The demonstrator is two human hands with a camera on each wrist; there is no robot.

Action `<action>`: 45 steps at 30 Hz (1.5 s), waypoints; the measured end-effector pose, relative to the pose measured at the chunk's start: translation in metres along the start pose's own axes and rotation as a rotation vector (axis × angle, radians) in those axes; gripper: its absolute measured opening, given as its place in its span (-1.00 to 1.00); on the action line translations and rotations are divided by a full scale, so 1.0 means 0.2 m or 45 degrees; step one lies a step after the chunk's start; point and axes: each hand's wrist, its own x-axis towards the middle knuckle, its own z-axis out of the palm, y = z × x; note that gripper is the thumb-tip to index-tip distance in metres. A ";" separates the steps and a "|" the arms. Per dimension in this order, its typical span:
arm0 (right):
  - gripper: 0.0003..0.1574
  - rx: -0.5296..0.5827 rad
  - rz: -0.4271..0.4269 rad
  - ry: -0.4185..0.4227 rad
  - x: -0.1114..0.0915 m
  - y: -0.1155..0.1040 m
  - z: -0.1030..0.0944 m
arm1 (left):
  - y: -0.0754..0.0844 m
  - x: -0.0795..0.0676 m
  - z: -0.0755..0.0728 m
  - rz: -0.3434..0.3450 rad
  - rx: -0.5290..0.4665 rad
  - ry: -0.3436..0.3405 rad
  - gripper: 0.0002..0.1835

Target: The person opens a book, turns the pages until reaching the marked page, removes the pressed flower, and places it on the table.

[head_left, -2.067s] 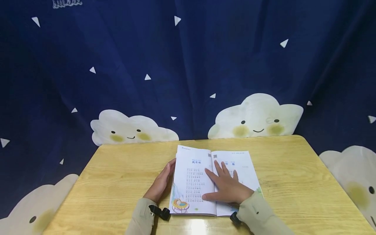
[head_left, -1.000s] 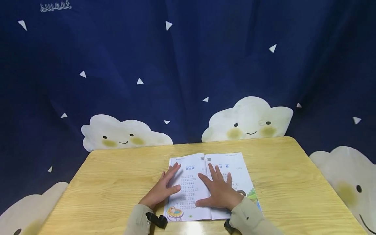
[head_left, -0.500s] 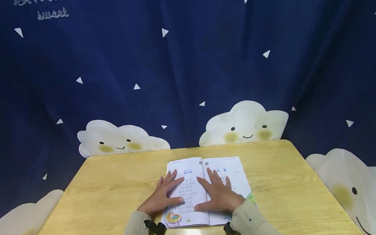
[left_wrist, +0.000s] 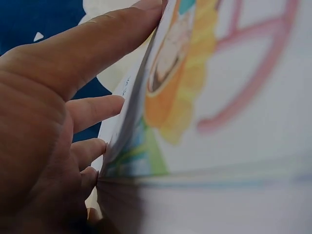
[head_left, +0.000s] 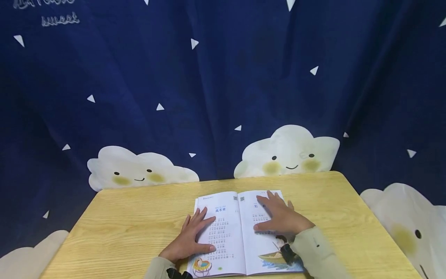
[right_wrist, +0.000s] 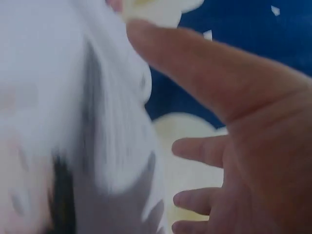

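Resting my left hand (head_left: 189,238), fingers spread, on left page (head_left: 224,252) at outer edge; right hand (head_left: 283,219) spread over upper right page (head_left: 254,250), contact unclear. Book (head_left: 240,232) lies flat on table (head_left: 132,217), directly under both; its spine runs away from me between hands, right thumb nearer it. Left title (head_left: 220,210) reads 风不吹; right title (head_left: 256,206) starts 划, rest hidden. QR codes (head_left: 235,198) flank spine top. Curtain (head_left: 216,77) beyond, "sweet" lettering (head_left: 60,19) upper left.
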 end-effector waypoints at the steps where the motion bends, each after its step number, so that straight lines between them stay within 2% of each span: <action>1: 0.33 -0.001 0.020 -0.002 0.00 0.03 -0.01 | 0.00 0.00 0.00 -0.004 -0.004 -0.004 -0.10; 6: 0.48 0.009 0.101 -0.010 0.01 0.12 -0.01 | 0.00 0.00 0.00 -0.007 -0.004 -0.003 -0.09; 13: 0.55 -0.027 0.168 -0.014 0.02 0.15 0.01 | 0.00 -0.02 0.00 -0.009 0.033 0.007 -0.09; 21: 0.56 -0.031 0.107 -0.001 0.01 0.17 0.01 | 0.00 0.00 0.00 -0.048 0.004 0.003 -0.07; 28: 0.67 -0.049 0.169 -0.003 0.03 0.18 0.02 | 0.01 0.00 0.00 -0.003 0.051 0.011 -0.07; 38: 0.65 -0.053 0.141 0.025 0.04 0.16 0.00 | 0.01 0.01 -0.01 -0.006 0.080 0.020 -0.05; 45: 0.66 -0.058 0.168 0.029 0.04 0.16 0.01 | 0.01 0.00 0.00 -0.010 0.085 -0.004 -0.04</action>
